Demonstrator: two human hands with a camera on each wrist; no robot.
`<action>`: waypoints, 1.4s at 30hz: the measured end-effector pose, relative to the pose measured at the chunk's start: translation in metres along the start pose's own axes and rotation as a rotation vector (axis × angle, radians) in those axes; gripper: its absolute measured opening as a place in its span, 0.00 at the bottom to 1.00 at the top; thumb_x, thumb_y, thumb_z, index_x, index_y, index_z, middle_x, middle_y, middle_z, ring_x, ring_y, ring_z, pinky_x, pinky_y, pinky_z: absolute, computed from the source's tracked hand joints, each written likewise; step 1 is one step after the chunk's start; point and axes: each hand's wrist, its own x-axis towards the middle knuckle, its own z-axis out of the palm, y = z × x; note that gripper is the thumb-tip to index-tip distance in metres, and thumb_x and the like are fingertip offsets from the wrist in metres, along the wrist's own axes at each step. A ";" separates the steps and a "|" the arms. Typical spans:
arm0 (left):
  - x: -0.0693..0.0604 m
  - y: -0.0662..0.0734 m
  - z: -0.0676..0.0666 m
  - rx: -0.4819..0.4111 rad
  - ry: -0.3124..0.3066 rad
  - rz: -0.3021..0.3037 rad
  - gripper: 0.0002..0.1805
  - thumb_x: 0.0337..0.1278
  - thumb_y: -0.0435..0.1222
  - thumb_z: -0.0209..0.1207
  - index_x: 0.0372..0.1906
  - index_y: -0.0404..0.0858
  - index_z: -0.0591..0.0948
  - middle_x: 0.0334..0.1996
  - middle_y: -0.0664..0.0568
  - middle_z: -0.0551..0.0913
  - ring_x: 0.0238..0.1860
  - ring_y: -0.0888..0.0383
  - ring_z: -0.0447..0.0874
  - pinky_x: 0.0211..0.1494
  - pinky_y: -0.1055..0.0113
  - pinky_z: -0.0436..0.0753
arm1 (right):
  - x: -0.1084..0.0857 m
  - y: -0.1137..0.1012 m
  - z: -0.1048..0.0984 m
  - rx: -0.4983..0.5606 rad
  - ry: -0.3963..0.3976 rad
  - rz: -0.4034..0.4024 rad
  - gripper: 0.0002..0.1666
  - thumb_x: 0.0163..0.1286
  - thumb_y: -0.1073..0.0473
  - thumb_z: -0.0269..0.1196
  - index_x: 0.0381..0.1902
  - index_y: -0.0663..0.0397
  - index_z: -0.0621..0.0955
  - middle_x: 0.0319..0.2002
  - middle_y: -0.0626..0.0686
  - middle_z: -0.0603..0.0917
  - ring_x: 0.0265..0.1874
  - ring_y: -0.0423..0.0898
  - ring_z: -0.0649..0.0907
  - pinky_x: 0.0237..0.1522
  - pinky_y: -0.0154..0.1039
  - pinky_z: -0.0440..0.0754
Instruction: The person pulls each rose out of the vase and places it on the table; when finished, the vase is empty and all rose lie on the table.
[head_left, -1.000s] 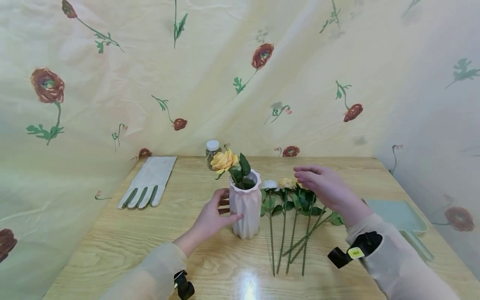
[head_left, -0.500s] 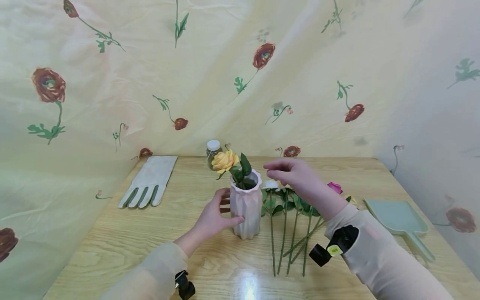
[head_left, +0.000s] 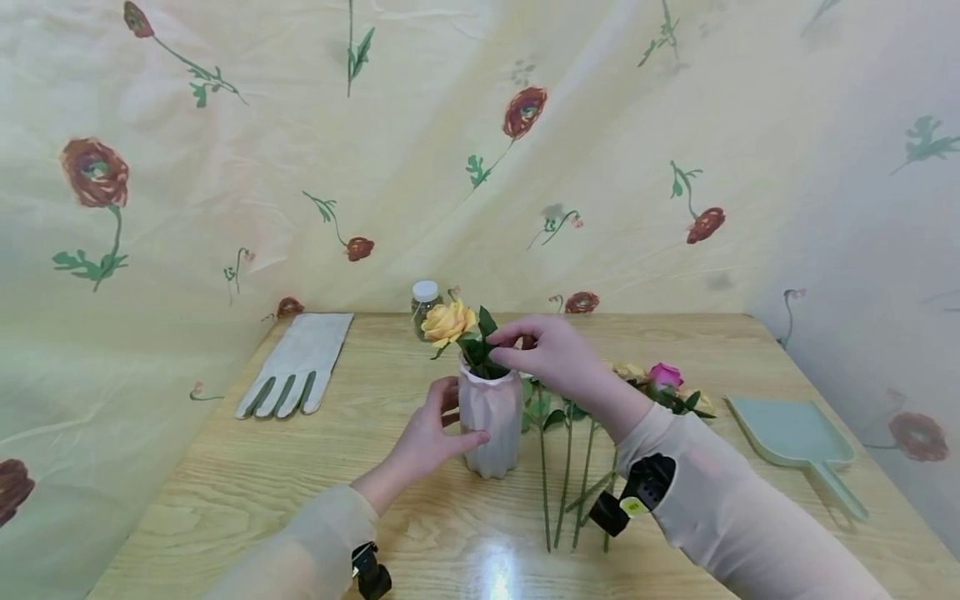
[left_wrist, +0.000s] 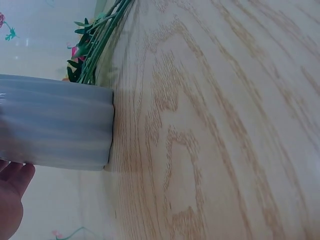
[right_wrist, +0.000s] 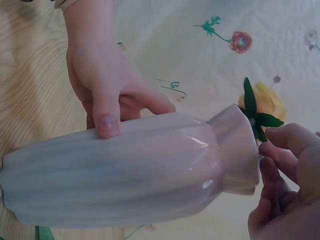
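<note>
A pale pink, fluted vase (head_left: 491, 425) stands upright on the wooden table, also seen as a vase (right_wrist: 120, 170) in the right wrist view. My left hand (head_left: 427, 433) holds its side, thumb across the front. One yellow rose (head_left: 448, 322) with green leaves leans left out of the vase's mouth; the lower stem is hidden inside. At the rim, my right hand (head_left: 551, 354) has its thumb and fingertips at the rose's leaves (right_wrist: 250, 102). Whether they pinch the stem is not clear.
Right of the vase lie several flower stems (head_left: 567, 483), with a magenta rose (head_left: 665, 375) among the blooms. A light green dustpan (head_left: 795, 429) lies at the right, a white glove (head_left: 300, 362) at the left. Behind the vase stands a white-lidded jar (head_left: 425, 307).
My right hand has moved left from above the lying flowers to the vase's mouth, uncovering the magenta rose. My left hand keeps its place on the vase.
</note>
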 end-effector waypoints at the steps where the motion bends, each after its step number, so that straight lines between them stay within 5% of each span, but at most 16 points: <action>1: 0.000 0.000 0.000 -0.003 -0.004 0.000 0.43 0.48 0.44 0.69 0.65 0.40 0.58 0.58 0.44 0.70 0.59 0.49 0.70 0.61 0.52 0.72 | 0.001 -0.002 0.002 -0.010 0.002 0.003 0.14 0.63 0.55 0.64 0.46 0.51 0.83 0.37 0.49 0.82 0.31 0.48 0.77 0.28 0.42 0.78; 10: 0.000 -0.001 -0.001 -0.002 0.000 0.006 0.42 0.47 0.42 0.70 0.64 0.42 0.58 0.58 0.42 0.70 0.58 0.49 0.71 0.60 0.55 0.74 | 0.013 -0.008 0.015 -0.127 0.013 -0.017 0.12 0.63 0.53 0.64 0.42 0.49 0.85 0.38 0.46 0.84 0.39 0.42 0.82 0.39 0.40 0.81; 18: 0.000 -0.001 -0.002 -0.010 -0.003 0.003 0.42 0.47 0.42 0.70 0.65 0.43 0.58 0.59 0.42 0.69 0.58 0.48 0.71 0.60 0.53 0.73 | 0.017 -0.011 0.020 -0.139 -0.001 -0.117 0.11 0.62 0.57 0.65 0.41 0.54 0.85 0.34 0.48 0.86 0.34 0.41 0.83 0.37 0.38 0.81; 25: 0.000 -0.001 -0.002 0.022 -0.011 0.010 0.41 0.48 0.43 0.69 0.64 0.43 0.58 0.59 0.42 0.69 0.58 0.48 0.72 0.59 0.52 0.74 | 0.017 -0.013 0.027 -0.259 0.050 -0.147 0.09 0.60 0.53 0.67 0.35 0.50 0.87 0.28 0.43 0.85 0.31 0.41 0.79 0.30 0.35 0.78; 28: 0.000 -0.002 -0.002 0.028 -0.014 0.011 0.41 0.48 0.43 0.69 0.64 0.44 0.57 0.60 0.41 0.69 0.59 0.47 0.71 0.59 0.52 0.74 | 0.015 -0.015 0.031 -0.326 0.084 -0.128 0.07 0.58 0.51 0.68 0.32 0.46 0.87 0.26 0.40 0.84 0.33 0.45 0.73 0.31 0.38 0.76; 33: 0.000 -0.005 -0.002 0.030 -0.014 0.009 0.41 0.49 0.44 0.69 0.64 0.45 0.57 0.60 0.42 0.68 0.59 0.47 0.71 0.59 0.53 0.74 | 0.013 -0.016 0.034 -0.361 0.118 -0.125 0.03 0.57 0.55 0.66 0.28 0.46 0.85 0.26 0.42 0.82 0.35 0.46 0.72 0.51 0.56 0.67; 35: 0.000 -0.006 -0.002 0.027 -0.012 0.015 0.41 0.49 0.43 0.69 0.65 0.44 0.57 0.60 0.41 0.68 0.59 0.47 0.71 0.59 0.53 0.74 | 0.013 -0.016 0.034 -0.338 0.125 -0.122 0.02 0.58 0.57 0.65 0.27 0.47 0.84 0.26 0.44 0.80 0.34 0.46 0.71 0.50 0.55 0.68; 38: 0.000 -0.007 -0.001 0.020 -0.007 0.027 0.42 0.48 0.42 0.69 0.65 0.43 0.58 0.60 0.41 0.69 0.59 0.47 0.71 0.59 0.54 0.74 | 0.014 -0.016 0.032 -0.274 0.132 -0.136 0.03 0.58 0.60 0.65 0.25 0.50 0.84 0.24 0.45 0.79 0.26 0.44 0.73 0.33 0.43 0.76; 42: 0.001 -0.006 -0.001 0.018 0.000 0.019 0.42 0.48 0.43 0.69 0.65 0.43 0.58 0.60 0.41 0.69 0.59 0.47 0.71 0.59 0.54 0.74 | 0.016 -0.016 0.027 -0.183 0.132 -0.169 0.06 0.59 0.62 0.65 0.23 0.54 0.84 0.18 0.46 0.80 0.15 0.41 0.72 0.17 0.34 0.71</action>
